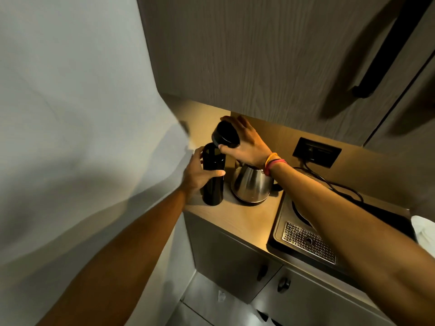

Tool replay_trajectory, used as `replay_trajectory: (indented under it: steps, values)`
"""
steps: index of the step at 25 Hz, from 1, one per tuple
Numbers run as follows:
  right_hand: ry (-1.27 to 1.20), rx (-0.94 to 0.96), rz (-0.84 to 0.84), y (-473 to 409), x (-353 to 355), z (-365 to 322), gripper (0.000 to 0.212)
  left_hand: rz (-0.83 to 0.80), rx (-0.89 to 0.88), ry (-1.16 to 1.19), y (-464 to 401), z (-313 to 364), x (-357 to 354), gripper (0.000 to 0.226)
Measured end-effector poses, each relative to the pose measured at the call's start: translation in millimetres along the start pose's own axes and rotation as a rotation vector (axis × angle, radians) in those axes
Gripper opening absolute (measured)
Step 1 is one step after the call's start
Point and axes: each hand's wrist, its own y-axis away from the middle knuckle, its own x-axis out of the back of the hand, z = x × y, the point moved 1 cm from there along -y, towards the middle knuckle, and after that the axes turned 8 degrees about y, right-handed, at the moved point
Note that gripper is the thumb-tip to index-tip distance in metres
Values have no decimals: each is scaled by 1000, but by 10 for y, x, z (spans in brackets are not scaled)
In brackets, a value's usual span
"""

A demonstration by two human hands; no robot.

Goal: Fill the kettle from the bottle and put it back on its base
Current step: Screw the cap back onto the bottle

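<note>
- Left hand point(196, 171) is wrapped around the black bottle point(213, 177), thumb across the front, pinning it upright on the wooden counter point(247, 220) so it cannot twist or tip.
- Right hand point(244, 142) grips the bottle's black cap point(226, 135) from above, fingers curled over its far side, thumb under the near edge.
- The cap sits tilted and clear of the bottle's mouth, just above it — off the threads by the look of it, so the bottle reads as open and ready to pour.
- The steel kettle point(253, 184) stands just beside the bottle, to its right, under the right wrist. A dark rim shows beneath it, which I take to be its base; the two look seated together.
- Whether the kettle's lid is open, I cannot tell: the wrist and its coloured bands point(274, 162) cover the top.
- A black cord point(339, 184) runs from behind the kettle to the wall socket point(316, 151).
- To the right, a dark tray with a perforated metal grille point(308, 242) sits under the right forearm.
- My read: pouring has not begun. The cap needs setting down somewhere, and the kettle opening next.
- One caution: the bottle stands close to the counter's left edge.
</note>
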Motion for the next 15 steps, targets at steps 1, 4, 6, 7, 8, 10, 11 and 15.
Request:
replay_trajectory:
  steps: [1, 4, 6, 7, 8, 10, 11, 15]
  values:
    - [61, 36, -40, -69, 26, -69, 74, 7, 16, -24, -22, 45, -16, 87]
    - [280, 139, -304, -143, -26, -189, 76, 31, 54, -68, -51, 103, -49, 80]
    - [318, 155, -395, -148, -75, -185, 77, 21, 63, -57, -50, 104, -38, 81]
    - [331, 154, -406, -164, -90, -181, 78, 17, 62, -59, -44, 103, -27, 81]
    - [352, 153, -413, -191, -103, -185, 79, 14, 57, -66, -38, 103, -12, 81]
    - [412, 133, -444, -249, -134, -203, 80, 9, 38, -73, -38, 92, -3, 80]
    - [434, 117, -463, -275, -151, -215, 80, 10, 33, -69, -38, 83, -1, 79]
    - [489, 66, -496, -330, -189, -303, 77, 24, 32, -82, -15, 63, 9, 78]
